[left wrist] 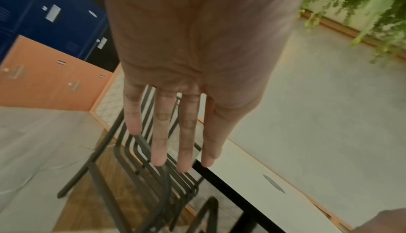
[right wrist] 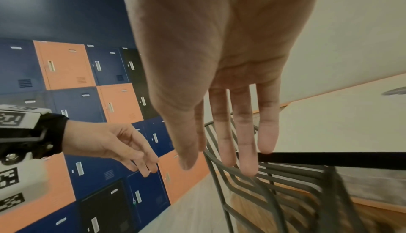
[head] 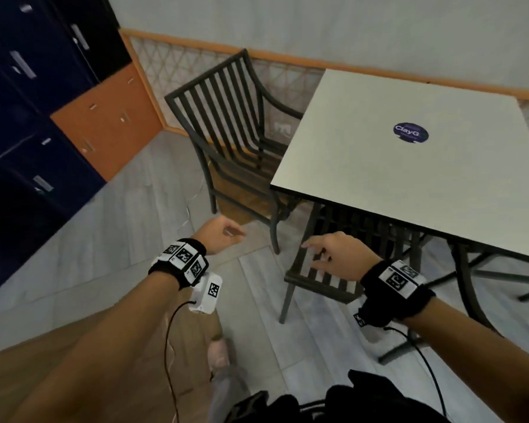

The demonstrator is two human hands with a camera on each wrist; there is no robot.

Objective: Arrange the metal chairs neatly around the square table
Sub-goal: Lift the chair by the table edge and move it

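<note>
A square white table [head: 409,184] with a round blue sticker stands at the right. One dark metal slatted chair [head: 223,96] sits at its left side, seat partly under the top. A second chair [head: 321,288] is pushed under the near side, with only its back showing. My left hand [head: 226,235] hangs open in the air in front of the left chair and holds nothing. My right hand [head: 321,251] hovers with spread fingers just over the near chair's back; I cannot tell whether it touches. Both wrist views show straight fingers [left wrist: 158,150] [right wrist: 246,150] above chair slats [left wrist: 140,176].
Blue and orange lockers [head: 104,132] line the left wall. A lattice panel [head: 171,56] runs along the back wall. A thin white cable [head: 190,209] lies on the pale floor by the left chair. Green plants [left wrist: 373,2] hang beyond the table. Open floor lies to my left.
</note>
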